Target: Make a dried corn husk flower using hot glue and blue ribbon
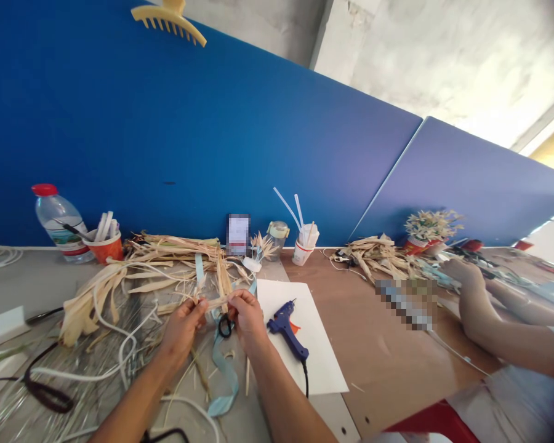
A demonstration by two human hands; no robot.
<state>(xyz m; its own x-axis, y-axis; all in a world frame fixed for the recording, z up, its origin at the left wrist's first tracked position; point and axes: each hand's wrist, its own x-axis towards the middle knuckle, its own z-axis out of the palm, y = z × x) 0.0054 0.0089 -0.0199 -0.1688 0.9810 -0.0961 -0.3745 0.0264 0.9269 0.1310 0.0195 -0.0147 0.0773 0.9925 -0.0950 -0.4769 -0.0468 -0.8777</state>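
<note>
A person's bare forearms (286, 394) reach in from the bottom edge over a cluttered worktable (373, 369). The left hand (184, 326) and right hand (248, 317) each pinch a pale strip (218, 301) between thumb and fingers, the piece stretched between them above the tabletop. Just below it show the black handles of scissors (225, 326), near a curling light-blue ribbon (226, 369). Beside the right hand, a blue glue gun (287, 329) lies on a white sheet (323, 363), its cord trailing toward the camera. Dried husks (92, 295) spread beyond and to the left of the left hand, crossed by a white cable (106, 374). Along the blue partition (258, 123) stand a red-capped bottle (64, 224), an orange-red cup (107, 248) of pens, a phone (238, 234) with its screen blurred, a lidded jar (277, 232) and a paper cup (302, 251) holding translucent sticks (297, 212). At far right, a co-worker's arm (475, 307) extends over the table, near pale flowers (431, 226) in red containers.
</note>
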